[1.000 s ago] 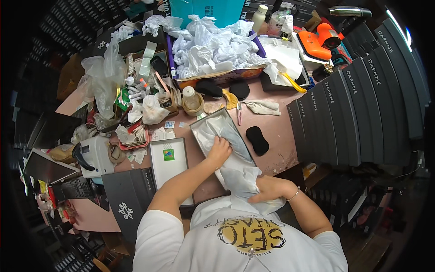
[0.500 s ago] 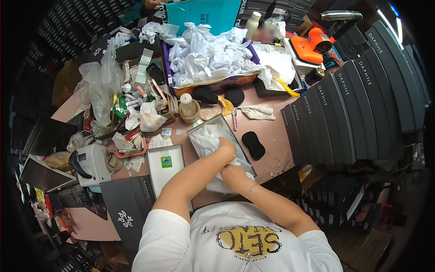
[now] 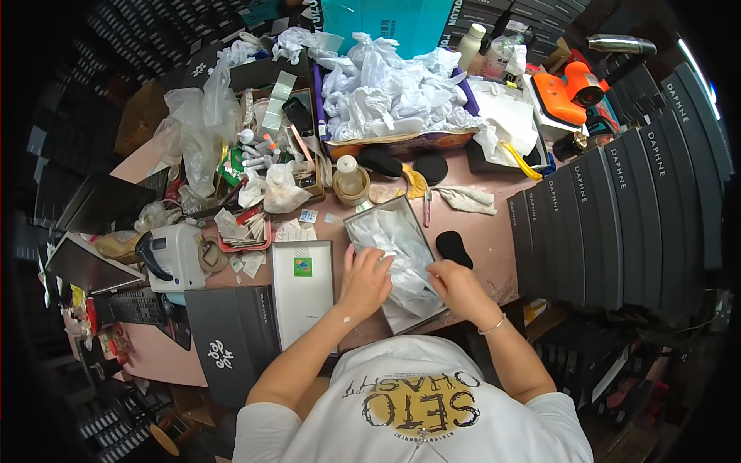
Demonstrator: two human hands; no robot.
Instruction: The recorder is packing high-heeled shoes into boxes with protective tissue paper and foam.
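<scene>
In front of me an open shoebox (image 3: 407, 319) sits at a slant, filled with crumpled white tissue paper (image 3: 395, 248). My left hand (image 3: 366, 279) lies over the box's left side, its fingers spread on the edge of the paper. At the right side, my right hand (image 3: 458, 288) has thumb and fingers closed on the tissue paper near the box wall. Whatever lies beneath the paper is hidden. Left of the box rests a shallow box lid (image 3: 302, 282), white inside, with a green sticker.
A stack of dark shoeboxes (image 3: 617, 208) rises at the right. Behind, a purple-edged carton (image 3: 472, 100) holds crumpled white paper. A black pad (image 3: 454, 248), a glue bottle (image 3: 350, 179) and a cloth (image 3: 468, 201) lie around the box. A label printer (image 3: 171, 258) stands left.
My hands were close together on the paper, arms nearly crossed; now they are apart at opposite sides of the box. The paper lies more inside the box. The whole view has shifted.
</scene>
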